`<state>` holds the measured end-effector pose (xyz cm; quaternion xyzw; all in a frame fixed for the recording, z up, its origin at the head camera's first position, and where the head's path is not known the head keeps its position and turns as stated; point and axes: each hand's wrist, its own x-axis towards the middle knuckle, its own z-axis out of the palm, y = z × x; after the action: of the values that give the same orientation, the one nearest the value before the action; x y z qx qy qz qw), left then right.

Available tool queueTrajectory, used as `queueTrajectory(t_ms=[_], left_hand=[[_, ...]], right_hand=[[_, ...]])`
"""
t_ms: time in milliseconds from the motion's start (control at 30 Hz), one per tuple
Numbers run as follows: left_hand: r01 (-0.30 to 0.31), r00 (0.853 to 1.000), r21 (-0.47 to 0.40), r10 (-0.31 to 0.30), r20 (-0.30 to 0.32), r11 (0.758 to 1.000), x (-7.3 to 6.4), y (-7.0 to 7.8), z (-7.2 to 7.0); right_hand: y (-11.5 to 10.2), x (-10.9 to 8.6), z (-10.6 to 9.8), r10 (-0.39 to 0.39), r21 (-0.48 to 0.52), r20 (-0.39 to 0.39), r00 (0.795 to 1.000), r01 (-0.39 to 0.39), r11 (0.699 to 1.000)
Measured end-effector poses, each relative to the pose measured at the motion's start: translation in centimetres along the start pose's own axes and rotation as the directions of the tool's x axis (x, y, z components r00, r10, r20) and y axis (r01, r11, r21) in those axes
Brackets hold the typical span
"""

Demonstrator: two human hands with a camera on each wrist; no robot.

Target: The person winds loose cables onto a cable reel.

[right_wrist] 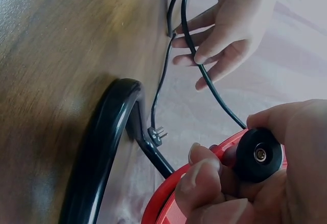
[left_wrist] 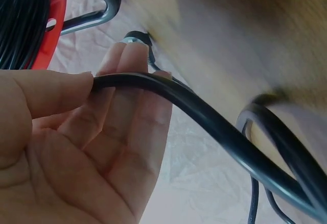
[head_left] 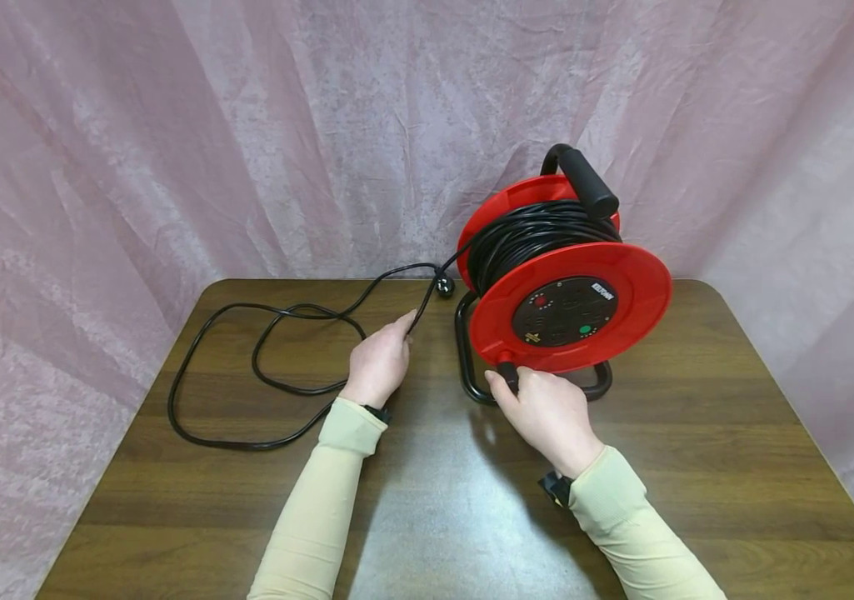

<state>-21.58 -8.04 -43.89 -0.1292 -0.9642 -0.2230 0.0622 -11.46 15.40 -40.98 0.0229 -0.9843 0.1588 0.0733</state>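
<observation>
Head view: left fingers [head_left: 397,330] pinch smooth cable [head_left: 425,302]; right fingers [head_left: 533,382] grip round knob [head_left: 507,374].

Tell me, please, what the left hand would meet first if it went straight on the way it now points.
Probably the plug near the far edge of the table, though how high the left hand is held is unclear.

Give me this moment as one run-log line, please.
left hand: pinches black cable | right hand: grips crank knob | red reel: on table, cable partly wound | plug: beside reel
</observation>
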Motion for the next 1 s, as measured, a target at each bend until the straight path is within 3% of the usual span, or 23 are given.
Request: queueTrajectory(t_ms=[333, 600, 1000], left_hand=[[0.026, 1.000, -0.015, -0.026, -0.003, 1.000, -0.10, 0.11, -0.25], [0.023, 0.998, -0.040, -0.021, 0.059, 0.999, -0.07, 0.26, -0.39], [0.019, 0.999, -0.052, -0.017, 0.051, 0.998, -0.17, 0.04, -0.30]], right_hand=[[-0.19, 0.07, -0.11, -0.009, 0.010, -0.001, 1.000, 0.009, 1.000], [-0.36, 0.19, -0.20, -0.013, 0.016, 0.004, 1.000, 0.013, 1.000], [-0.79, 0.34, -0.34, -0.031, 0.018, -0.006, 1.000, 0.031, 0.999]])
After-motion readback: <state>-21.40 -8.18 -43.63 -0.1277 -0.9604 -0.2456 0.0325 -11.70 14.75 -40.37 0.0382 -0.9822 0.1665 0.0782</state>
